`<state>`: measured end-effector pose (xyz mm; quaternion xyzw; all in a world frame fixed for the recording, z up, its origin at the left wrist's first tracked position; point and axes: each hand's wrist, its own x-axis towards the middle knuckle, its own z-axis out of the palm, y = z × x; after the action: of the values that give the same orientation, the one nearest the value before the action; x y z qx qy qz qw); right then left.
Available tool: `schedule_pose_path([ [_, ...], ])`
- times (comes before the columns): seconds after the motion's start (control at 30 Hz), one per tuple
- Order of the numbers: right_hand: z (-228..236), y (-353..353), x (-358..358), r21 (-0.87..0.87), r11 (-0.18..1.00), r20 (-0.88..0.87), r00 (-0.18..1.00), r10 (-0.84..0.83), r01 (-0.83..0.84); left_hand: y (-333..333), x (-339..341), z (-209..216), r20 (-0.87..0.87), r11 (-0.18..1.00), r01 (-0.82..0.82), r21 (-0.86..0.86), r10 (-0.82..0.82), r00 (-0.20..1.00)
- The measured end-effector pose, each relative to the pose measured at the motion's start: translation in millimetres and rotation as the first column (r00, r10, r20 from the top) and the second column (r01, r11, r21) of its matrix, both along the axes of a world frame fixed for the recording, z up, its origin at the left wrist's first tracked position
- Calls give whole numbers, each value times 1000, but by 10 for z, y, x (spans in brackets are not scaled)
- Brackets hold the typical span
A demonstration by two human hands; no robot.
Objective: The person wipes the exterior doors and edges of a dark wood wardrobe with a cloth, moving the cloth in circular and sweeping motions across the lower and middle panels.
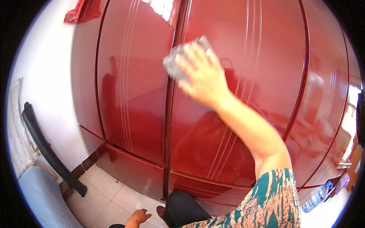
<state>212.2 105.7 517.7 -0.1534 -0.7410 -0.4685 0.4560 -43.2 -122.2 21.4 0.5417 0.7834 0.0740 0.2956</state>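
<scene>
Cloth, grey [175, 66], up against the glossy dark-red wardrobe [137, 87], lying over the dark vertical seam between two doors, upper middle of view. Right hand [203, 74] on top of it, back of hand toward the camera. Fingers apart, splayed across the cloth rather than clamped round it; cloth edges show beyond the fingertips. Hand and cloth both slightly blurred.

Right forearm slants up from lower right, bare to a green-and-beige patterned sleeve [266, 197]. Left hand [139, 216] low, near the bottom edge, well apart from the cloth, above pale floor tiles [100, 193]; nothing visible in it. Too small to tell whether its fingers are together or apart. Dark trouser leg [186, 207] and dark-red shoe [161, 211] just to its right.

Doors carry thin paired vertical lines; reflections on the gloss, brightest at top. Left side: white wall [49, 72], long black roll [49, 146] tilted, lower end at the floor, light-blue quilted surface [42, 197] below. Red fabric [78, 14] at upper left. Clear plastic bottle [316, 198] with blue top, tilted, lower right.
</scene>
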Motion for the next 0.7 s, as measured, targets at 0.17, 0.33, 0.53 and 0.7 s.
schedule_pose_path([
  [0.17,547,298,461,225,932,-461,873,-157,286,115,61,-106,-18,999,-34,-22,34,999],
  [0.33,-75,251,607,103,990,-282,957,-64,97,61,47,-136,-5,999,-45,-9,45,999],
  [0.53,-1372,-159,641,-291,939,202,971,-125,181,-8,70,26,-22,999,-9,33,10,1000],
  [0.7,-2019,-217,771,-298,924,497,866,-63,238,0,237,430,33,999,-14,32,13,999],
])
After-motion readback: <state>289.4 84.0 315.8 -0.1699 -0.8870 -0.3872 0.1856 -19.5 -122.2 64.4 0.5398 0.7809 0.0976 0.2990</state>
